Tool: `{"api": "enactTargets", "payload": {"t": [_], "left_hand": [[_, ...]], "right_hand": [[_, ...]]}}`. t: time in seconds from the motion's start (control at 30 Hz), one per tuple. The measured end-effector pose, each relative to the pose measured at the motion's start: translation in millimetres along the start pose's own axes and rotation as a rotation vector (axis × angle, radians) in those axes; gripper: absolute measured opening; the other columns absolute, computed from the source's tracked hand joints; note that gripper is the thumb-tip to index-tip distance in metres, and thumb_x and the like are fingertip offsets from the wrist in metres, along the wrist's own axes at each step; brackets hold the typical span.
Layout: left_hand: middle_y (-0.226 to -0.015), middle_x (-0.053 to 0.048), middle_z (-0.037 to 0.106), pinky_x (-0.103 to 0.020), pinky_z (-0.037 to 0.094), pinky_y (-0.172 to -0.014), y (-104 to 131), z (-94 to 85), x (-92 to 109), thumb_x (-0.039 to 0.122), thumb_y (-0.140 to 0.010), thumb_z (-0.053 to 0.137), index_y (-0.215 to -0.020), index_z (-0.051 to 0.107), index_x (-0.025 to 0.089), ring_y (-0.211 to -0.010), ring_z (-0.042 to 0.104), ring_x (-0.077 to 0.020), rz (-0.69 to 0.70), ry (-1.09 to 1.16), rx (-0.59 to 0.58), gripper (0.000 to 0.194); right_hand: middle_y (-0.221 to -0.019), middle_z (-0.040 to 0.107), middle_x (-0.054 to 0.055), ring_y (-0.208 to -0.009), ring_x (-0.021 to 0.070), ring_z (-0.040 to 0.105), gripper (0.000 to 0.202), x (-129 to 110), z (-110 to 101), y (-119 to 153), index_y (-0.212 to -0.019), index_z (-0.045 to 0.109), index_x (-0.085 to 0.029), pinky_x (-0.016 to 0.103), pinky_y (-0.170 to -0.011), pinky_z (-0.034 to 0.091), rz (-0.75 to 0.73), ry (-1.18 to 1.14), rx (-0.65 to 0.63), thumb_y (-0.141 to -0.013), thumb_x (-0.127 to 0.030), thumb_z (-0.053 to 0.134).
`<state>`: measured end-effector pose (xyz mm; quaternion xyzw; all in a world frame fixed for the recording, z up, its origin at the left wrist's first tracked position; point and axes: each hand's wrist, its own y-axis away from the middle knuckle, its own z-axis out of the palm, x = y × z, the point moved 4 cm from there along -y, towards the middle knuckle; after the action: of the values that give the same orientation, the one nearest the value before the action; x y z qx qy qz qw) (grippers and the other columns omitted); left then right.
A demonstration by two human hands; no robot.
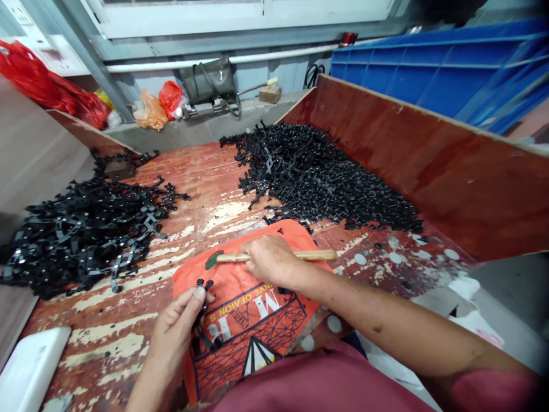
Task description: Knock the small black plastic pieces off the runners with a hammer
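1. In the middle of the frame, the right hand [270, 257] is closed around the wooden handle of a hammer [315, 255]. Its green and dark head points left; I can't tell if it touches the orange cloth [189, 274] below.
2. Just left of lower center, the left hand [175, 317] pinches a black jointed part [209, 284] between thumb and fingers, its two round ends poking up by the thumb tip. The part's lower end is over the cloth.
3. What worries me is that thumb, so near the hammer head: a stray swing could catch it.
4. The cloth looks soft and loose, so a part struck there might skid or tip, and the pinch covers only a little of it.
5. The grip is partway along the handle, with a long tail sticking out right; that could snag the forearm and spoil the aim.
6. Black parts heap up at left [90, 234] and upper right [309, 171] on the worn red table [206, 200]; a careless elbow might scatter the right heap.
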<state>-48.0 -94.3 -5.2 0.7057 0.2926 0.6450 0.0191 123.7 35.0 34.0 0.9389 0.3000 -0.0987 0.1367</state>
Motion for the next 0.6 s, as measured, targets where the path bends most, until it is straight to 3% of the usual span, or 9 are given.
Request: {"api": "enactTargets", "payload": {"t": [0.13, 0.27, 0.4, 0.53, 0.6], "left_hand": [[-0.061, 0.001, 0.059, -0.021, 0.036, -0.049, -3, -5.2, -10, 0.065, -0.067, 0.073, -0.081, 0.073, 0.018, -0.055, 0.046, -0.0131, -0.039, -0.006, 0.006, 0.049], [-0.075, -0.003, 0.07, -0.024, 0.048, -0.059, -9, -8.1, -13, 0.066, -0.062, 0.076, -0.077, 0.074, 0.018, -0.071, 0.06, -0.0197, -0.022, -0.048, -0.001, 0.05], [-0.077, -0.003, 0.072, -0.024, 0.052, -0.064, -17, -11.1, -20, 0.067, -0.057, 0.079, -0.078, 0.075, 0.019, -0.079, 0.064, -0.0222, -0.079, -0.015, -0.028, 0.053], [-0.081, -0.002, 0.074, -0.021, 0.054, -0.071, -25, -17.7, -38, 0.062, -0.055, 0.083, -0.08, 0.075, 0.019, -0.091, 0.066, -0.0233, -0.192, 0.1, -0.013, 0.05], [-0.081, -0.002, 0.074, -0.02, 0.054, -0.068, -24, -18.7, -42, 0.059, -0.057, 0.084, -0.083, 0.076, 0.02, -0.086, 0.066, -0.0212, -0.221, 0.153, -0.004, 0.047]], "right_hand": [[-0.091, 0.077, 0.007, -0.083, 0.0235, 0.07, 0.024, 3, -8, 8, -0.095, 0.074, -0.023, 0.03, -0.069, 0.046, 0.007, 0.001, 0.038, -0.081, -0.019, 0.055], [-0.089, 0.076, 0.005, -0.083, 0.0219, 0.068, 0.024, 33, -20, 24, -0.096, 0.074, -0.025, 0.029, -0.07, 0.044, 0.09, 0.002, 0.091, -0.083, -0.02, 0.055], [-0.087, 0.075, 0.005, -0.08, 0.0207, 0.067, 0.021, 60, -26, 35, -0.094, 0.074, -0.023, 0.028, -0.067, 0.041, 0.158, -0.01, 0.12, -0.084, -0.019, 0.056], [-0.079, 0.074, -0.001, -0.073, 0.0164, 0.066, 0.013, 54, -20, 35, -0.088, 0.074, -0.027, 0.024, -0.058, 0.037, 0.109, -0.067, 0.102, -0.086, -0.028, 0.062], [-0.076, 0.073, -0.004, -0.07, 0.014, 0.065, 0.011, 49, -18, 31, -0.087, 0.074, -0.03, 0.022, -0.055, 0.035, 0.069, -0.091, 0.086, -0.086, -0.035, 0.064]]}}
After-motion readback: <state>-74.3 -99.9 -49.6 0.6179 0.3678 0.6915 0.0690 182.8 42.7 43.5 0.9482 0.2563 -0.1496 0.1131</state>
